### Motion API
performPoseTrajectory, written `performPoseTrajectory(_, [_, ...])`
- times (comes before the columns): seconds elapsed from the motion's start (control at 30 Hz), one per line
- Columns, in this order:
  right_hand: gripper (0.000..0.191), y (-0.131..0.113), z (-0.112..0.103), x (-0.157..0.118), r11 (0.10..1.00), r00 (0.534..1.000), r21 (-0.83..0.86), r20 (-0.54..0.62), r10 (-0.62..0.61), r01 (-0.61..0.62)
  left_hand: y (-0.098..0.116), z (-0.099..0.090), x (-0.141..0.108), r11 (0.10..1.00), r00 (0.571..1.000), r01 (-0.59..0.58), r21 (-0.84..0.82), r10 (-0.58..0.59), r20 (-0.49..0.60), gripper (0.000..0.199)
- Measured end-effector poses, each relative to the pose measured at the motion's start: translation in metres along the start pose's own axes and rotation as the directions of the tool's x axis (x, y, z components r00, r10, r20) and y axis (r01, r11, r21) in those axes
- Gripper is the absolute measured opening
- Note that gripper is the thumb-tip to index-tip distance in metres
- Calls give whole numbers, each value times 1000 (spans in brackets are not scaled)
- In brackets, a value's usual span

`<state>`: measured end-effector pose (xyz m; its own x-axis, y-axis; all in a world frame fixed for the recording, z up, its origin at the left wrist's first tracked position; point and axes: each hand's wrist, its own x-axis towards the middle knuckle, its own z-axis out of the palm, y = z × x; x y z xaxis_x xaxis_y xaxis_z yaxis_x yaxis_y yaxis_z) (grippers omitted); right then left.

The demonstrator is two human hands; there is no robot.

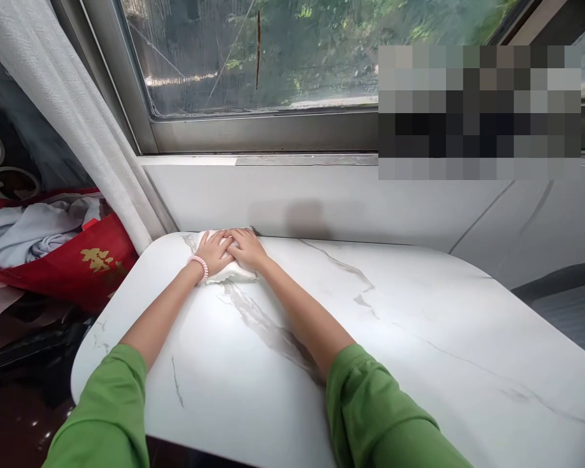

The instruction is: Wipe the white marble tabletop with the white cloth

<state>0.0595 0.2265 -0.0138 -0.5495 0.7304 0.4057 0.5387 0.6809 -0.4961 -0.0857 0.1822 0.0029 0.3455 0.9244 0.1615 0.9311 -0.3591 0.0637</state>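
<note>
Both arms reach out to the far edge of a white marble-patterned table [409, 325]. Under my hands lies a white cloth [234, 275], bunched against the tabletop close to the wall. My left hand [214, 252], with a pink beaded bracelet at the wrist, presses flat on the cloth with its fingers spread. Beside it my right hand [246, 249] is also flat on the cloth, fingers stretched out and touching or overlapping the left ones. The palms and much of the cloth are hidden beneath the hands.
A white wall [370, 201] and a metal-framed window [273, 135] stand behind the table. At left hang a white curtain [78, 117] and a red bag [92, 260] with clothes in it. A dark grey chair [570, 299] is at right. A blurred patch covers the upper right.
</note>
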Motion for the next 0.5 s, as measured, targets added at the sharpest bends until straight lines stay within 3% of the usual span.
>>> performPoseTrajectory(0.2, [38,-17,-11,-48,999,998,15,31,-47,46,37,-1,-38,1000,1000,-15,6,15,9,54])
performPoseTrajectory(0.5, [44,-71,-45,-170,999,998,19,51,-46,45,128,-12,-132,995,996,-88,-38,88,2,61])
